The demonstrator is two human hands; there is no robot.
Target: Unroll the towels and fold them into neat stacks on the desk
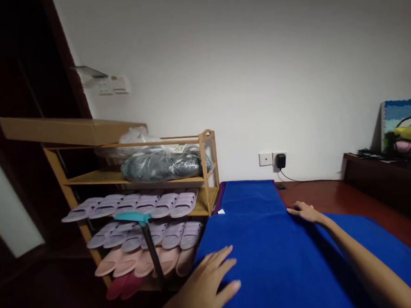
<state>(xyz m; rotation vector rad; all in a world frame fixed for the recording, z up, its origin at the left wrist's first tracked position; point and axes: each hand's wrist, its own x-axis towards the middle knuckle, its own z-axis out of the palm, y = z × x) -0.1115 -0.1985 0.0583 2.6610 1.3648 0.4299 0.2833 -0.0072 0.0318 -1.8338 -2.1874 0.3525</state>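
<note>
A large blue cloth (267, 257) lies spread out in front of me, with a narrower section reaching to the wall and a purple edge along its sides. A small white tag (221, 211) shows near its left edge. My left hand (208, 284) is over the cloth's left side, fingers spread and holding nothing. Farther forward, my right hand (304, 211) rests on the right edge beside the narrow section, its fingers stretched out. Whether those fingertips touch only the cloth or also the floor, I cannot tell.
A wooden rack (207, 181) on the left holds lilac slippers (184, 203), pink slippers (142, 264) and a plastic-wrapped bundle (164, 165). On top lies a cardboard box (68, 131). A teal-topped handle (133, 217) stands before it. A black plug (280, 161) trails a cable rightward.
</note>
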